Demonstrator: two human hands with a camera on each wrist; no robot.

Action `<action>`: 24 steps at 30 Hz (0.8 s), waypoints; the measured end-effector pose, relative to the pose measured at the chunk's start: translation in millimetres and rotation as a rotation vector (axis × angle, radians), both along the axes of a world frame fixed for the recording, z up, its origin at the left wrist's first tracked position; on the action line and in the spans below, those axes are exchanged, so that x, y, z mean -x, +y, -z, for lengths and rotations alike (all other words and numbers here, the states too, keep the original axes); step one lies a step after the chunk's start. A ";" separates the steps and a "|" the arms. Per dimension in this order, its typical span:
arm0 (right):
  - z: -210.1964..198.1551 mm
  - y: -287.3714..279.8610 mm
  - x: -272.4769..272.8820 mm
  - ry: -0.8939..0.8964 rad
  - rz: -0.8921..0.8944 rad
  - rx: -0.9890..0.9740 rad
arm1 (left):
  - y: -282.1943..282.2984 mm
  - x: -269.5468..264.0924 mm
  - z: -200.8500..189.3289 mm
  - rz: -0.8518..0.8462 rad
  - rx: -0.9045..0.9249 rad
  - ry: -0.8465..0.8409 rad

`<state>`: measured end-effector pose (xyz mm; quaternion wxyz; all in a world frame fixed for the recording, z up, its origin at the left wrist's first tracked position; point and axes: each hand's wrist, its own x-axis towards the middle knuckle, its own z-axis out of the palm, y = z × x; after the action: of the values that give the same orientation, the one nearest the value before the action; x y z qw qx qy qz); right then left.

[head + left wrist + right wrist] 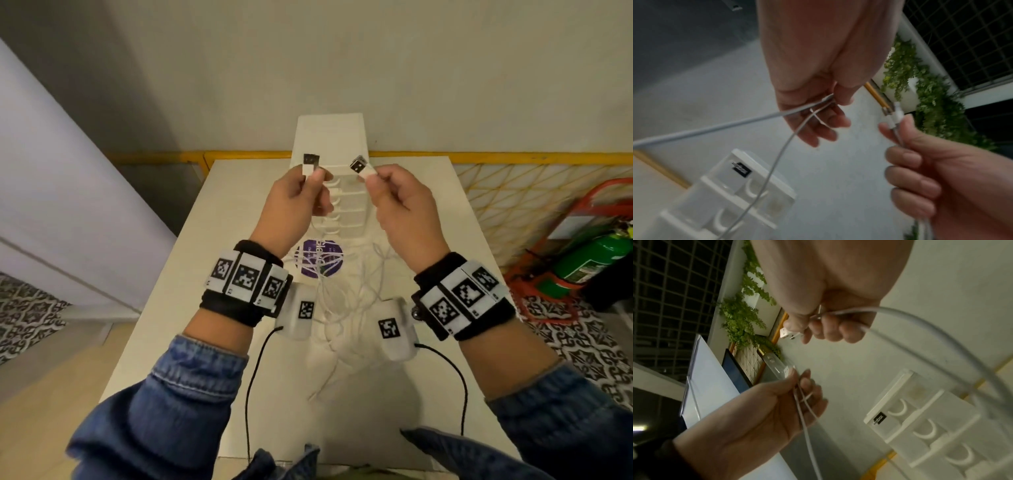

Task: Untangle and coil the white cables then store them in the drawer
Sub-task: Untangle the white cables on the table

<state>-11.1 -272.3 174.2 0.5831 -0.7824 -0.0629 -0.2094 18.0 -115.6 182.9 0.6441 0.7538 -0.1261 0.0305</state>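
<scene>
Both hands are raised above the white table (pixel 191 281), in front of the white drawer unit (pixel 330 137). My left hand (pixel 313 178) pinches the white USB plug (pixel 311 163) of one cable, metal end up. My right hand (pixel 371 180) pinches a second USB plug (pixel 360 167), tilted toward the left one. White cables hang from both hands to a loose tangle (pixel 342 294) on the table. In the right wrist view the right hand's fingers (pixel 830 327) curl round its cable. In the left wrist view two strands cross under the left hand's fingers (pixel 830 120). The drawers look closed.
A purple round sticker (pixel 318 258) lies on the table under the cables. A yellow-framed mesh fence (pixel 513 192) runs behind the table. A green fire extinguisher (pixel 589 260) in a red stand is on the floor at the right. Thin black cords (pixel 253 383) hang from the wrist cameras.
</scene>
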 end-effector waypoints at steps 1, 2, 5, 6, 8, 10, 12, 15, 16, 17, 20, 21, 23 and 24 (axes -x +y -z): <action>-0.6 1.2 0.0 0.014 0.013 -0.006 | -6.2 5.9 -2.7 0.019 0.052 0.010; 0.0 2.1 0.7 0.028 0.016 -0.016 | -11.6 11.3 -4.0 0.040 0.098 0.024; 7.9 4.5 7.4 0.031 -0.046 -0.080 | -22.1 24.0 -4.7 0.060 0.188 0.087; 9.8 6.2 11.2 0.016 -0.081 -0.109 | -23.7 27.8 -4.4 0.040 0.205 0.099; 13.0 11.1 17.9 -0.018 -0.114 -0.142 | -25.0 34.7 -2.8 0.001 0.259 0.099; 14.2 19.4 22.7 -0.025 -0.097 -0.175 | -25.0 38.4 0.6 0.007 0.320 0.127; 16.6 28.8 24.6 -0.010 -0.070 -0.208 | -23.3 40.1 2.0 0.052 0.397 0.182; 18.1 40.8 26.0 0.018 -0.051 -0.221 | -20.1 39.7 2.4 0.049 0.335 0.162; 17.2 43.7 25.2 0.023 -0.044 -0.230 | -19.0 38.3 2.5 0.020 0.285 0.141; 16.4 47.0 24.0 0.033 -0.024 -0.231 | -17.2 36.6 2.9 0.001 0.250 0.127; 19.7 52.9 16.9 0.094 0.034 -0.185 | -8.2 31.9 3.0 0.067 0.217 0.096; 21.5 54.0 15.6 0.120 0.032 -0.176 | -4.3 30.6 2.2 0.097 0.206 0.097; 27.7 54.3 14.0 0.149 -0.045 -0.167 | 4.6 31.4 -1.1 0.173 0.198 0.116; 28.2 55.1 15.2 0.150 -0.123 -0.173 | 8.7 30.3 -1.1 0.214 0.191 0.116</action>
<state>-26.3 -217.2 146.0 0.6632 -0.7373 -0.0488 -0.1186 -12.3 -106.9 184.0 0.7187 0.6718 -0.1648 -0.0701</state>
